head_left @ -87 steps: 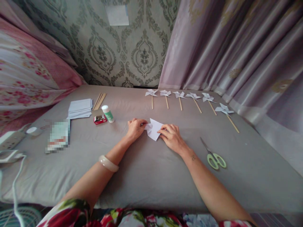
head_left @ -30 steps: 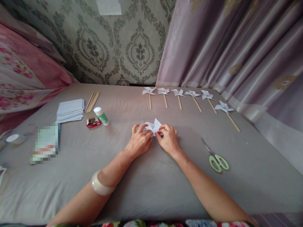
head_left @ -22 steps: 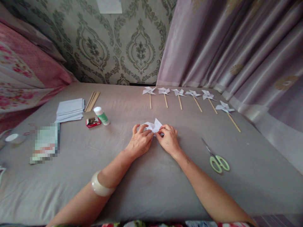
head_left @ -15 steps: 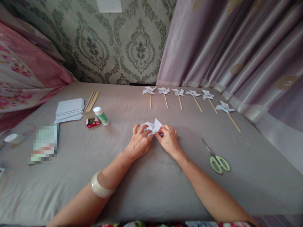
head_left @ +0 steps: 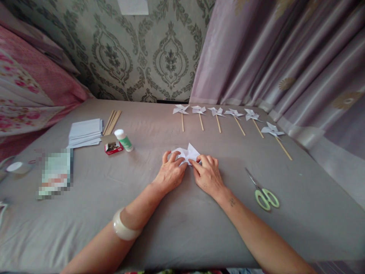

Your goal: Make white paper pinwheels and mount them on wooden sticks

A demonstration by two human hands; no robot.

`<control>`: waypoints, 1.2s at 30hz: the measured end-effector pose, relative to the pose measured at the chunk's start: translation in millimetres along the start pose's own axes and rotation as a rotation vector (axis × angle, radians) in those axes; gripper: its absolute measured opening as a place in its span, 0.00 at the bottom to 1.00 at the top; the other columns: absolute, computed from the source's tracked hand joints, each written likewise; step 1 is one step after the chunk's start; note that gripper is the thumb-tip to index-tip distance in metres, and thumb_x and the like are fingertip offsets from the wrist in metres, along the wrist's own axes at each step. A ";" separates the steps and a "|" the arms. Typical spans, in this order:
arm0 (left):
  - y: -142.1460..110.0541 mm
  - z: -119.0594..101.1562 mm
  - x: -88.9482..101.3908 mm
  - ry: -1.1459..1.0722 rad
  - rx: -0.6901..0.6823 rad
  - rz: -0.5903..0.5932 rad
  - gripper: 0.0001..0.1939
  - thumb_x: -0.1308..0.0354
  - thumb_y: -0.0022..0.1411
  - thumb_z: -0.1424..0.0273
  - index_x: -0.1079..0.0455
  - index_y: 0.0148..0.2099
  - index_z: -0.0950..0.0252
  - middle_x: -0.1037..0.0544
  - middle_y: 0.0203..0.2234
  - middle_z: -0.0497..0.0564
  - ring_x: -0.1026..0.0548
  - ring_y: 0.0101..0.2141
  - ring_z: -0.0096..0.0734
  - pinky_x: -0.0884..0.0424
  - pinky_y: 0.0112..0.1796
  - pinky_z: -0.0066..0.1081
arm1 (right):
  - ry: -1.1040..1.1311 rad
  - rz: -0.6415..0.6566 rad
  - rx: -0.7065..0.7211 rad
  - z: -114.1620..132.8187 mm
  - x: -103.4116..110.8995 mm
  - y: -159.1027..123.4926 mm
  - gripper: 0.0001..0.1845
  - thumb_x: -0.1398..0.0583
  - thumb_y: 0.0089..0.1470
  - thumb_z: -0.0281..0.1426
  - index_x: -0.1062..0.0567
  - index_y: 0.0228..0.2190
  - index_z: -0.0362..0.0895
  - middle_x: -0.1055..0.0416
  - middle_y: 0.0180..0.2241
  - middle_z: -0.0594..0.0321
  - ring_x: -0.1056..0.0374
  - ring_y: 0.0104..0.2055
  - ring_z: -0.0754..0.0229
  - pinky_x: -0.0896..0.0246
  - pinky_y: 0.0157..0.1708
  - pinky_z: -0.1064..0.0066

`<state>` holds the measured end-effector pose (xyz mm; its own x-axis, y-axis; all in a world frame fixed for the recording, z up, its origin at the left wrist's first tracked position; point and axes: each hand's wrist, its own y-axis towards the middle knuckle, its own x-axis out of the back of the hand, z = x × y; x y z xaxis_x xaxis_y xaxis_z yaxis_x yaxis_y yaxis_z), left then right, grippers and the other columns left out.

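A white paper pinwheel (head_left: 189, 153), with folded blades and one pointed corner standing up, lies on the grey cloth between my hands. My left hand (head_left: 171, 171) grips its left side with curled fingers, the thumb near the paper's centre. At the lower right edge, my right hand (head_left: 208, 173) holds the paper, its index finger reaching in toward the middle. Parts of the near edge are hidden by my fingers. No stick shows on this pinwheel.
Several finished pinwheels on sticks (head_left: 218, 118) lie in a row at the back right. Green-handled scissors (head_left: 265, 196) rest at right. At left are a paper stack (head_left: 85, 132), wooden sticks (head_left: 112, 122), a small red box (head_left: 113, 147) and a glue stick (head_left: 124, 140).
My right hand has shifted slightly right, its fingers less pinched and the index finger extended along the paper. My left hand stays on the pinwheel. The view has moved a little.
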<state>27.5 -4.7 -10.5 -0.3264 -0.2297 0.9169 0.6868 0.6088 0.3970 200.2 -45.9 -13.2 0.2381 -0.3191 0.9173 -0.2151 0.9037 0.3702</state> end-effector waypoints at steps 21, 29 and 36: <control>0.3 -0.9 1.1 -0.022 0.002 -0.004 0.13 0.50 0.59 0.75 0.27 0.43 0.63 0.22 0.39 0.56 0.35 0.50 0.47 0.47 0.52 0.52 | 0.026 -0.010 -0.038 0.5 -2.7 7.9 0.09 0.42 0.57 0.34 0.22 0.36 0.47 0.29 0.33 0.60 0.40 0.39 0.57 0.53 0.40 0.64; 1.0 -1.6 0.6 -0.004 -0.001 -0.011 0.10 0.49 0.59 0.74 0.27 0.40 0.63 0.22 0.39 0.55 0.35 0.50 0.47 0.47 0.52 0.52 | 0.032 0.008 -0.039 0.9 -3.2 7.6 0.13 0.45 0.59 0.36 0.24 0.42 0.48 0.30 0.36 0.58 0.42 0.40 0.56 0.53 0.41 0.64; 0.0 -2.2 -0.9 0.001 0.003 -0.009 0.11 0.49 0.60 0.75 0.27 0.42 0.63 0.22 0.40 0.53 0.35 0.50 0.46 0.48 0.53 0.51 | 0.019 0.021 -0.004 5.4 -1.1 7.8 0.16 0.49 0.61 0.34 0.25 0.45 0.48 0.32 0.37 0.56 0.43 0.41 0.55 0.54 0.42 0.62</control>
<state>29.3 -6.2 -11.2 -0.3316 -0.2360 0.9134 0.6822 0.6087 0.4050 193.1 -40.0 -10.5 0.2513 -0.2944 0.9221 -0.2168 0.9113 0.3501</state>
